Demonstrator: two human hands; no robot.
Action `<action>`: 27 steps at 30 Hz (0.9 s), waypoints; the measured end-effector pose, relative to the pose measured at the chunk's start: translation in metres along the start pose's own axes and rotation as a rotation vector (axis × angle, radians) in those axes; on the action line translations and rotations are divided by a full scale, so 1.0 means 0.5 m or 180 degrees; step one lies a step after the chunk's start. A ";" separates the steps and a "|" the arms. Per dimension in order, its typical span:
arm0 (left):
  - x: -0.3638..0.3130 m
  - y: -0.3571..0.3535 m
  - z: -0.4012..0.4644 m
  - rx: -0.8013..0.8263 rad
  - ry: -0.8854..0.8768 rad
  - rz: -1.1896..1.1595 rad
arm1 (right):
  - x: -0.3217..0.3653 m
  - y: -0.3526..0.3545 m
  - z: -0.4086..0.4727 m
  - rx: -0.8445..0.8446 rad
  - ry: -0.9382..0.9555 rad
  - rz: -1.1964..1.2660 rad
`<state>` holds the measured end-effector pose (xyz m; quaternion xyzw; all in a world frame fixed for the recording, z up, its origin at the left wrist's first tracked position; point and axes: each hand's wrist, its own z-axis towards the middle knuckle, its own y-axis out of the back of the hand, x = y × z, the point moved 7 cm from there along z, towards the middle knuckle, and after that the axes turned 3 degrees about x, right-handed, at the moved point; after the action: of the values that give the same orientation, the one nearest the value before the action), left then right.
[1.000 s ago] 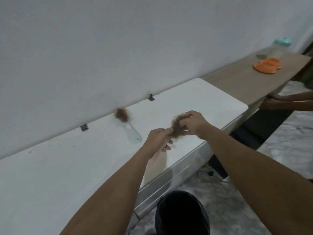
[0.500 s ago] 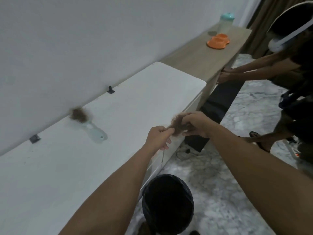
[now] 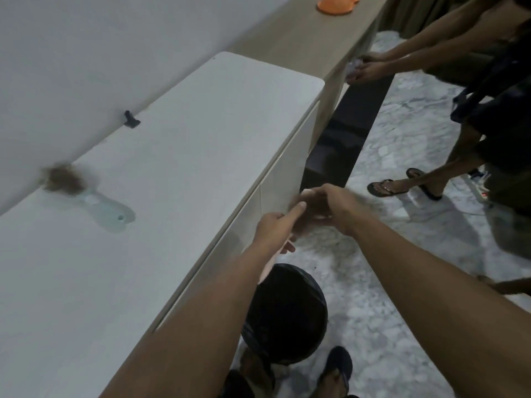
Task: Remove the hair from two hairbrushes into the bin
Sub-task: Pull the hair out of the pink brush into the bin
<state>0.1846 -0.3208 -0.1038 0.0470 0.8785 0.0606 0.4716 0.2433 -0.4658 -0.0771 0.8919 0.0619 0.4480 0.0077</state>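
Note:
My left hand (image 3: pixel 274 228) grips a pale hairbrush whose handle (image 3: pixel 266 270) shows below my wrist. A brown clump of hair (image 3: pixel 306 215) sits on its head, mostly hidden, and my right hand (image 3: pixel 330 208) is closed on that clump. Both hands hover just past the front edge of the white table (image 3: pixel 178 173). The black-lined bin (image 3: pixel 284 314) stands on the floor below and nearer to me. A second hairbrush (image 3: pixel 106 209), pale blue-green, lies on the table by the wall, its head covered by a brown hair clump (image 3: pixel 64 178).
Another person (image 3: pixel 488 116) bends at the right, arms reaching to a wooden counter (image 3: pixel 301 38) that bears an orange item (image 3: pixel 336 4). Their sandalled foot (image 3: pixel 388 188) rests on the marble floor. A black clip (image 3: pixel 130 119) sits at the wall. My own sandal (image 3: pixel 336 369) is beside the bin.
Both hands, with the brush and hair, have moved off the table to beyond its front edge. The view has tilted down and right, so the bin and the floor show more fully.

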 end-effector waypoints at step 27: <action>0.492 -0.110 0.020 0.0597 -0.0210 0.0708 | -0.559 -0.016 -0.006 -0.0752 0.0196 0.0310</action>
<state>0.0561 -0.3403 -0.3200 0.1899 0.8537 0.0285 0.4840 0.0747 -0.4907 -0.2989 0.8725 -0.0344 0.4792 0.0890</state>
